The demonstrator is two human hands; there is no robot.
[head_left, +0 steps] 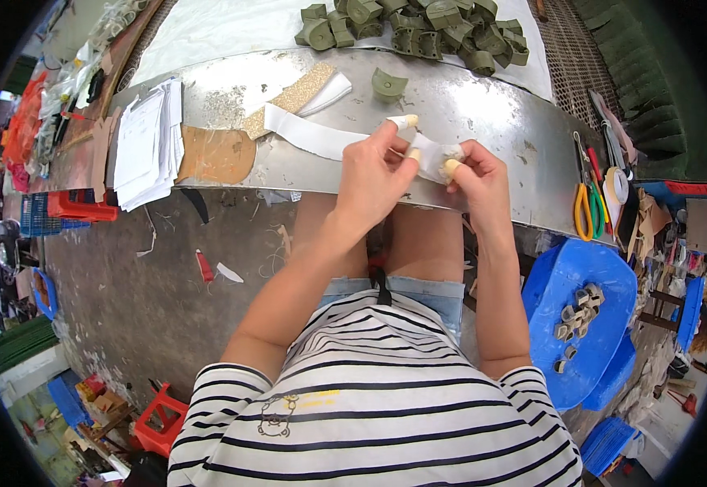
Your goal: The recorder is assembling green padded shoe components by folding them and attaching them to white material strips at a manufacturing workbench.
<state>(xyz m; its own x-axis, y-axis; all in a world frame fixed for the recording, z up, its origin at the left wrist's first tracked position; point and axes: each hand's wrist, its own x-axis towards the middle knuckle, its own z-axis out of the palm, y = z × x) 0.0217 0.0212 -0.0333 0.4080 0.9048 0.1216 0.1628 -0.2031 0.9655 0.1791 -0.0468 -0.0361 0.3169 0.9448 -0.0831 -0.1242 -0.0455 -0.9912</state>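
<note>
Near the front of the metal table, my left hand [376, 172] pinches a white curved strip [311, 135] between thumb and fingers. My right hand [483, 177] grips the strip's right end, so a short piece stretches between the two hands. Pale finger covers sit on several of my fingertips. From the left hand the strip's other end runs left over the tabletop, beside a gold glittery strip [306, 89] and another white strip [329, 95]. Beyond my hands a single olive-green shoe heel [387, 86] rests on the metal.
Several green heels [443, 31] are heaped on white cloth at the back. Left lie a paper stack [150, 142] and brown pad [217, 154]. Scissors [584, 209] and a tape roll [616, 185] are at the right edge, above a blue basin [593, 280] holding small pieces.
</note>
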